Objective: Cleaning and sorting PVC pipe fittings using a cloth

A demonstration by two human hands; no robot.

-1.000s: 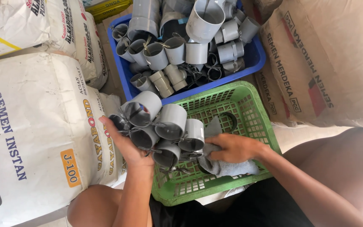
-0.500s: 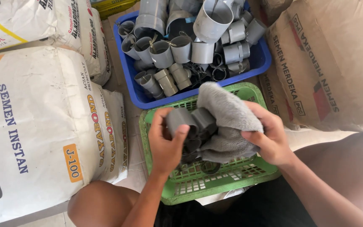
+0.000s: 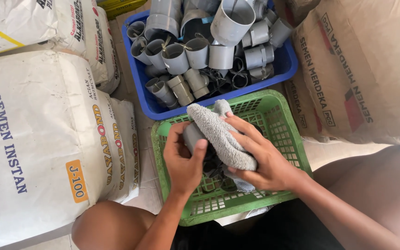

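Over the green slotted plastic basket (image 3: 287,134), the left hand (image 3: 184,159) clasped a grey plastic pipe fitting (image 3: 192,136), while the right hand (image 3: 260,157) pressed a grey terry cloth (image 3: 221,134) around it. Beyond stood a blue plastic crate (image 3: 140,88) of grey fittings, flanked by white cement sacks (image 3: 38,134).

Fuzzy grey cloth (image 3: 223,136) covers matt plastic fitting (image 3: 191,136); glossy green plastic basket (image 3: 278,111).

left hand (image 3: 184,162) gripping grey pipe fitting (image 3: 192,135), right hand (image 3: 260,157) pressing grey cloth (image 3: 221,136) over it, above green basket (image 3: 283,127), blue crate (image 3: 140,92) of grey fittings behind, cement sacks (image 3: 38,139) either side
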